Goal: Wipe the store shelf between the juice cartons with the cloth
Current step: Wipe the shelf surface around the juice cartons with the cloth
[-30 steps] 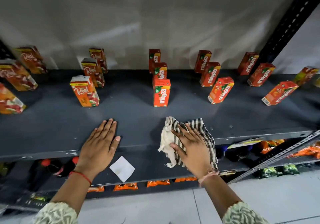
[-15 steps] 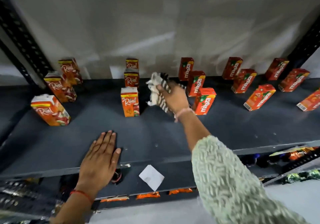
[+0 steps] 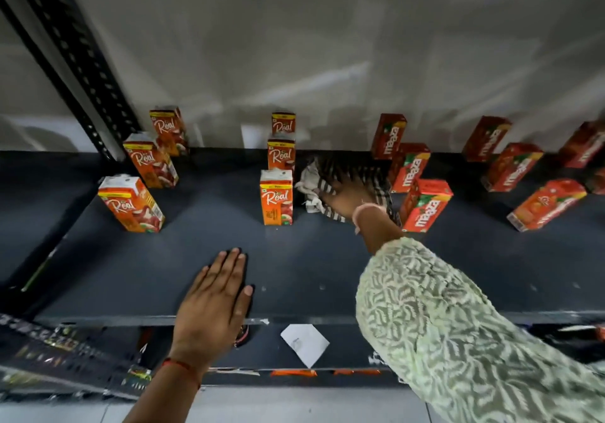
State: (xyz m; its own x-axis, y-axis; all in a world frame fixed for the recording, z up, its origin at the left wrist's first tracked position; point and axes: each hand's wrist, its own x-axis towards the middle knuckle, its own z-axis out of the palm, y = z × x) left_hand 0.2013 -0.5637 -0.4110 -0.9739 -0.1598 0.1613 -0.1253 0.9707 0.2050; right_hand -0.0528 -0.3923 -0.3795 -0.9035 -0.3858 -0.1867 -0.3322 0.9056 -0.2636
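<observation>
My right hand (image 3: 347,198) presses a striped black-and-white cloth (image 3: 330,177) flat on the dark grey shelf (image 3: 311,265), deep in the gap between two carton rows. On the cloth's left stands a row of orange Real cartons (image 3: 276,197). On its right runs a row of red Maaza cartons (image 3: 425,204). The cloth looks blurred. My left hand (image 3: 212,301) rests flat, palm down, on the shelf's front edge with fingers spread and holds nothing.
More Real cartons (image 3: 131,204) stand at the left, more Maaza cartons (image 3: 546,208) at the right. A black perforated upright (image 3: 72,62) rises at the back left. A white paper tag (image 3: 304,344) hangs on the shelf front. Lower shelves hold packets.
My right hand carried the cloth from the shelf's front edge to the back, between the Real and Maaza rows, and now presses it down. The left hand stayed put.
</observation>
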